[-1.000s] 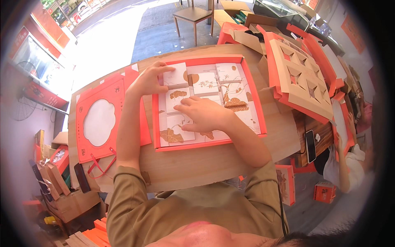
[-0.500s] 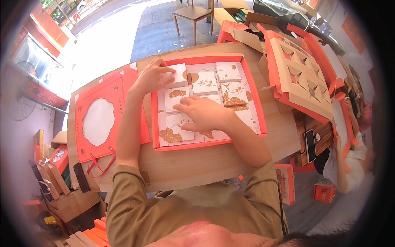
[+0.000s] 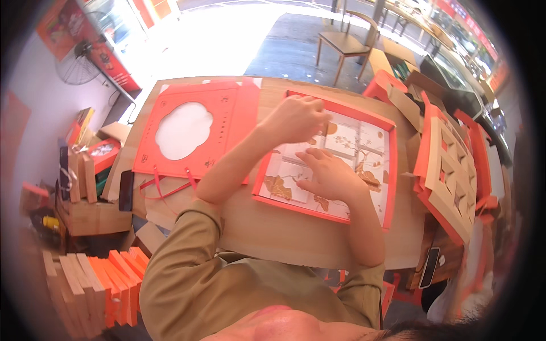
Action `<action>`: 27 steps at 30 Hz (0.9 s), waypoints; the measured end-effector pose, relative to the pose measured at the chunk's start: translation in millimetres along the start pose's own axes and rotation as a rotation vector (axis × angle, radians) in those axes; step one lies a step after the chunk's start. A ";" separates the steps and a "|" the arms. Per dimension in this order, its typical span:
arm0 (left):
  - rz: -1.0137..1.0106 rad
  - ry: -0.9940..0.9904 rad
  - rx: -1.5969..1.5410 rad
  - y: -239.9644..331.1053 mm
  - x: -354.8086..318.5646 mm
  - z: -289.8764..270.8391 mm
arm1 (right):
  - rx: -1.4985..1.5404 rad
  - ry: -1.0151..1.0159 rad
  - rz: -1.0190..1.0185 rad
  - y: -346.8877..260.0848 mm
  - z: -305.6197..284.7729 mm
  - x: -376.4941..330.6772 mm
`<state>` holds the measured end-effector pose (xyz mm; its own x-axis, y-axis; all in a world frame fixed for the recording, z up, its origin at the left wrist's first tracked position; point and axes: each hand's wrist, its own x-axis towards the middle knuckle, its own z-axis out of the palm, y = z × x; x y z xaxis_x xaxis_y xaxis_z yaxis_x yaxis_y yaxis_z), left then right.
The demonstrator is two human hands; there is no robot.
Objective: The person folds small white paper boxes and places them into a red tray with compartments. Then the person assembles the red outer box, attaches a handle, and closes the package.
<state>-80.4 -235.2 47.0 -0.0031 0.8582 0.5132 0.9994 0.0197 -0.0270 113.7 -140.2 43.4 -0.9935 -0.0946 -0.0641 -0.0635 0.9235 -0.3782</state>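
Wood first, and plenty of it: the broad desk (image 3: 273, 241) fills the middle of the view, its near edge right up against the person's olive shirt (image 3: 273, 287). Beyond its far side stands a chair (image 3: 343, 43) on blue-grey floor. Over on the right, tilted, there's a brown cardboard panel (image 3: 455, 196) with star-shaped cutouts, red showing along its side. Back on the desk, left of centre, lies a flat red carrier (image 3: 226, 122) with a scalloped white window, and just to its right, here's the centre of the action: a shallow red box (image 3: 307, 211), set at a slant, its floor laid with white boxes (image 3: 341, 136) bearing gold leaves and branches. And look at the hands! The left hand (image 3: 301, 118) is up over the far left corner, fingers curled inward, and whether they pinch anything I cannot tell. The right hand (image 3: 330, 173) is palm down and low over the near left part, fingers spread, thumb out wide. Down right, on darker wood, a phone (image 3: 430, 267); and slimmest of all, red ribbons (image 3: 162, 190) trail from the carrier's near edge
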 end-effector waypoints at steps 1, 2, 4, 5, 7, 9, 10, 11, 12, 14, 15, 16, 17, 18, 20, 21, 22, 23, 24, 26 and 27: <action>0.044 0.168 -0.094 22.8 4.5 -18.1 | 0.014 0.031 -0.015 1.7 2.6 0.6; 0.094 0.339 -0.187 45.5 7.7 -36.3 | 0.074 0.030 -0.016 0.2 0.7 1.2; 0.201 0.437 -0.128 83.1 14.5 -63.5 | 0.197 0.018 0.031 -5.2 -4.9 -6.5; 0.262 0.431 -0.105 92.3 21.8 -71.2 | 0.266 0.190 -0.019 -8.4 -4.5 -11.2; 0.365 0.401 -0.020 105.1 28.0 -79.6 | 0.159 0.252 0.014 -3.5 5.4 -12.7; 0.338 0.313 0.079 100.4 23.1 -94.8 | 0.096 0.194 0.022 -1.3 7.6 -8.3; 0.319 0.265 0.135 92.6 14.7 -103.8 | 0.074 0.100 0.013 -1.8 -0.7 -1.8; 0.263 0.167 0.119 85.0 -0.4 -120.7 | 0.053 0.016 0.020 -5.6 -10.9 -1.8; 0.193 0.135 0.093 75.3 -19.1 -135.7 | 0.029 -0.061 0.030 -8.6 -15.6 -5.2; 0.000 0.022 0.130 42.6 -66.0 -158.3 | 0.030 0.069 -0.023 -11.8 -15.3 -14.9; -0.127 -0.058 0.197 20.8 -96.1 -165.6 | 0.026 0.071 -0.019 -22.2 -25.3 -21.6; -0.343 -0.152 0.235 -1.0 -128.9 -173.8 | 0.018 0.073 -0.019 -28.8 -30.2 -26.1; -0.512 -0.178 0.250 -26.2 -162.0 -178.0 | -0.015 0.184 -0.141 -31.0 -26.0 -33.7; -0.725 -0.291 0.292 -60.2 -197.9 -180.9 | -0.026 0.119 -0.135 -39.1 -26.7 -38.9; -0.989 -0.376 0.305 -129.3 -287.6 -184.0 | -0.057 -0.034 -0.137 -68.4 -29.9 -43.8; -1.103 -0.385 0.303 -163.8 -344.7 -180.6 | -0.146 -0.062 -0.121 -76.5 -11.9 -39.6; -1.197 -0.411 0.297 -190.9 -389.6 -175.5 | -0.225 -0.030 -0.098 -78.7 12.3 -37.6; -1.286 -0.437 0.286 -208.9 -415.1 -172.9 | -0.308 0.003 -0.069 -77.6 40.1 -35.1; -1.342 -0.416 0.188 -219.1 -416.3 -166.2 | -0.394 0.031 -0.020 -74.3 59.5 -32.5; -1.459 -0.388 -0.019 -225.1 -421.5 -149.1 | -0.464 0.197 -0.019 -69.8 73.1 -36.5; -1.452 -0.393 0.041 -232.7 -429.1 -144.2 | -0.502 0.273 -0.020 -67.6 79.9 -43.1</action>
<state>-306.9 -682.0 -43.3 -0.9770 0.1591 -0.1420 0.1179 0.9578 0.2620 168.4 -228.2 -2.0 -0.9759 -0.0757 0.2046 -0.0534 0.9922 0.1124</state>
